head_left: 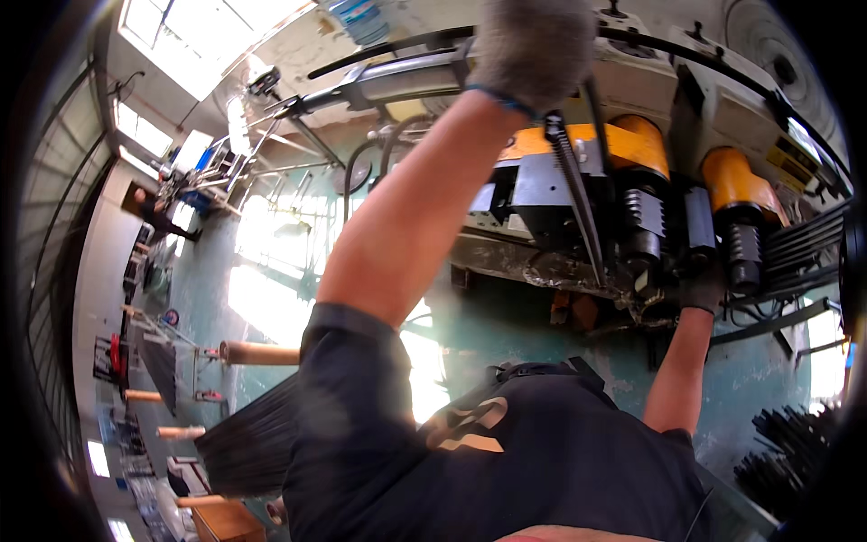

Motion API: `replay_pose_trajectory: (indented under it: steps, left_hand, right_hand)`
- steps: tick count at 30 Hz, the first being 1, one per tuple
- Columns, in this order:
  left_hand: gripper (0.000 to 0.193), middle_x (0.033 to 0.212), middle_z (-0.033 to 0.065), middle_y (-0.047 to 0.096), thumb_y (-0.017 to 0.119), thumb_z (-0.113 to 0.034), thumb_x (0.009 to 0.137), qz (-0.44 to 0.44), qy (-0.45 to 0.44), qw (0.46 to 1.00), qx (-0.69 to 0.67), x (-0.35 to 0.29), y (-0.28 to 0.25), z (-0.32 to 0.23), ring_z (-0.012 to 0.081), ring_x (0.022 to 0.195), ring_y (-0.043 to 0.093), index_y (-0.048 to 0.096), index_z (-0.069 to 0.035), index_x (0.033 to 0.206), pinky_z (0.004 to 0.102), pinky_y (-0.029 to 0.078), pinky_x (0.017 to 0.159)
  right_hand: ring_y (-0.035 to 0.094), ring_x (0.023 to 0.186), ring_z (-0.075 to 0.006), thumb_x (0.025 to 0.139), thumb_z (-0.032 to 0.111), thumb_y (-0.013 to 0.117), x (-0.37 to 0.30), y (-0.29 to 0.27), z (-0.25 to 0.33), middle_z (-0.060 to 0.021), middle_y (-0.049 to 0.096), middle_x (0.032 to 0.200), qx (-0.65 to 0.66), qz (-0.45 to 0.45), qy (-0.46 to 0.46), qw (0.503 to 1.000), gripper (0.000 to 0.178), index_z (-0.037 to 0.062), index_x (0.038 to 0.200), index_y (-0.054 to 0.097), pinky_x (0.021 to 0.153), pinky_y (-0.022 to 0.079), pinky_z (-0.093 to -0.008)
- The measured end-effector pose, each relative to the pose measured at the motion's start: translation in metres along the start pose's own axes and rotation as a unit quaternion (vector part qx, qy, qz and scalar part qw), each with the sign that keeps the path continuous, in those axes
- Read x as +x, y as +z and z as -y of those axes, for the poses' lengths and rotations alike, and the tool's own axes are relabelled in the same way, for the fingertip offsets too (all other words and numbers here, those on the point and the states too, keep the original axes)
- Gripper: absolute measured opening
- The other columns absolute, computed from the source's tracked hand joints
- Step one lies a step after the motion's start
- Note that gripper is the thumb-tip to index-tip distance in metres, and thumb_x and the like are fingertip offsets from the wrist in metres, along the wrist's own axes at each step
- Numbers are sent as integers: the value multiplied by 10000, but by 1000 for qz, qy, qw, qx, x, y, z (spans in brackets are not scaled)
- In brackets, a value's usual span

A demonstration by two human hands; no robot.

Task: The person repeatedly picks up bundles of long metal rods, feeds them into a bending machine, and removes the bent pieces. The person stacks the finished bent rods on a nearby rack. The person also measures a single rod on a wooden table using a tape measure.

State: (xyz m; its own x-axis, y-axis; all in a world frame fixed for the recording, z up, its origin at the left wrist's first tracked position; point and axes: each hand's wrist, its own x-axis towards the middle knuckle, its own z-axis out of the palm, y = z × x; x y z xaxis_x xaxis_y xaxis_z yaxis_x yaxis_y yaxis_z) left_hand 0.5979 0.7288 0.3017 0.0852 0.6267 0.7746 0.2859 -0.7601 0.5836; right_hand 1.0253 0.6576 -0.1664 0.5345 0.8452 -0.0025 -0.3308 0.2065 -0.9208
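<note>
My left arm reaches up over the machine, and my left hand [533, 54], in a grey knit glove, is at the upper edge of the view. Its fingers are out of sight. A long dark ridged bar [575, 194] slants down from just beside that wrist; I cannot tell whether the hand touches it. Low at the machine's front, my right hand [704, 289] wears a dark glove and lies in shadow beneath the black cylindrical parts. Its fingers are hidden. Near it are an orange cylinder housing [736, 176] and a black spring-like coil [745, 248].
Another orange housing [637, 144] and a dark metal block [551, 185] sit on the machine. Long black bars [795, 257] stick out at right, above a dark bundle of strips [786, 461]. Rolls [257, 353] stand at left. A person [158, 212] is far off.
</note>
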Motion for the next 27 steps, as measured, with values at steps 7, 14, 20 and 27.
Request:
replay_pose_trajectory:
  steps: [7, 14, 20, 27]
  left_hand:
    - [353, 1093, 303, 700, 652, -171, 947, 139, 144, 980, 26, -12, 38, -51, 434, 1059, 712, 585, 60, 1205, 486, 577, 907]
    - [326, 1081, 249, 710, 650, -185, 957, 159, 101, 970, 151, 10, 104, -53, 422, 975, 714, 581, 15, 1205, 482, 581, 868]
    - [263, 921, 186, 724, 643, -112, 916, 129, 3, 991, 24, 11, 93, -31, 334, 851, 712, 607, 4, 1148, 431, 571, 840]
    - [319, 892, 55, 654, 678, -63, 903, 142, -75, 984, -74, 7, 94, -37, 141, 794, 613, 583, 16, 1197, 300, 516, 720]
  right_hand:
    - [699, 984, -165, 836, 54, 717, -16, 12, 9, -52, 689, 1159, -390, 41, -127, 911, 731, 101, 1531, 496, 805, 619, -326]
    - [712, 997, -182, 866, 99, 736, -17, 22, 11, -66, 699, 1220, -198, -25, -49, 979, 657, 106, 1492, 537, 850, 609, -324]
    - [726, 986, -222, 940, 208, 771, -54, 101, 44, -94, 724, 1199, 150, -104, -12, 983, 454, 91, 1364, 658, 829, 610, -351]
    - [725, 801, -231, 854, 113, 842, -78, 127, 102, -84, 726, 1072, 261, -185, 36, 947, 428, 118, 1255, 693, 645, 617, -387]
